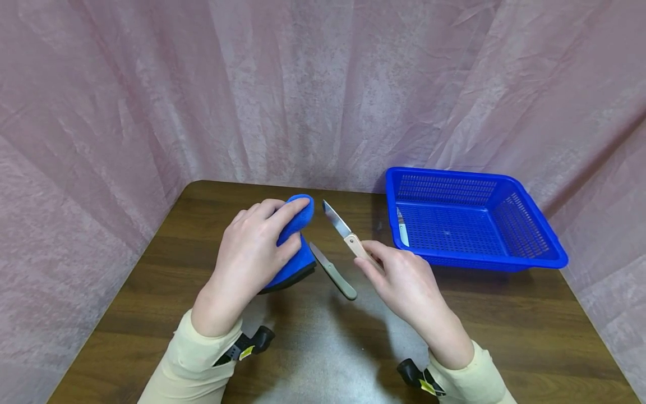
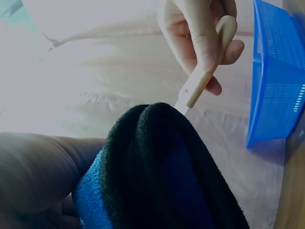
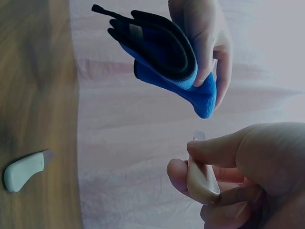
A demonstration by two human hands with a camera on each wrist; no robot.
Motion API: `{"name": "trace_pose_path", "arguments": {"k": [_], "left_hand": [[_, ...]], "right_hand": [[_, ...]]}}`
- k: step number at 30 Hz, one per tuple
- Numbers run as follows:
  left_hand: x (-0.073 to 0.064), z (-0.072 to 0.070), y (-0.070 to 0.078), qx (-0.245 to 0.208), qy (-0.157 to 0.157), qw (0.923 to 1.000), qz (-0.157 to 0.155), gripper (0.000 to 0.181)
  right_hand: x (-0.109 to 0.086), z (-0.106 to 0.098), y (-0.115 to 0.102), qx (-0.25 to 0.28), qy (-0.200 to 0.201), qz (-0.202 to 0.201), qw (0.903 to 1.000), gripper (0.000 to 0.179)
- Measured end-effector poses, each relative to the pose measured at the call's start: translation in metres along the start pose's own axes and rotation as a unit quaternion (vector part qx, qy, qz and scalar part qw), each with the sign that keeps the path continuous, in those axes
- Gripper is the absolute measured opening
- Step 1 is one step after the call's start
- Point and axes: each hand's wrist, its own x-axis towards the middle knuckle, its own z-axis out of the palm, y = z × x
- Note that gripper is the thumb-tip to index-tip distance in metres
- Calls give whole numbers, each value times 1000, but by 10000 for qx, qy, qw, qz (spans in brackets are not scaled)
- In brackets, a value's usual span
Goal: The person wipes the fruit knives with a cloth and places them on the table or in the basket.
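My left hand (image 1: 254, 238) grips a folded blue cloth (image 1: 295, 261) with a dark edge, its fingers over the top fold. In my right hand (image 1: 404, 278) is a folding knife (image 1: 355, 244) with a beige handle, pinched between thumb and fingers, blade out and pointing up toward the cloth. The right wrist view shows a gap between the cloth (image 3: 167, 62) and the knife's handle (image 3: 202, 183). A second folding knife (image 1: 335, 276), with a grey-green handle and its blade out, lies on the table between the hands.
A blue plastic basket (image 1: 476, 261) stands at the back right of the wooden table (image 1: 166, 303). Against its left inner side lies another knife (image 1: 402, 229) with a pale handle. A pink curtain (image 1: 313, 95) hangs behind the table.
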Motion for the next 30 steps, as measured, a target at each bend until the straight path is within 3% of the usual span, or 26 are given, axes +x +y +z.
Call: {"name": "trace_pose_path", "arguments": {"k": [8,13,30], "left_hand": [[0,2,3,-50,36,9999,120,54],[-1,3,5,-60,-1,9997,248,55],[0,4,7,-29,-138,9994,330,56]], "right_hand": [[1,-1,0,-56,211,38,9998,22],[0,-1,-1,-176,260,-60,9995,18],[0,2,-1,-178,360,97,9991,26]]}}
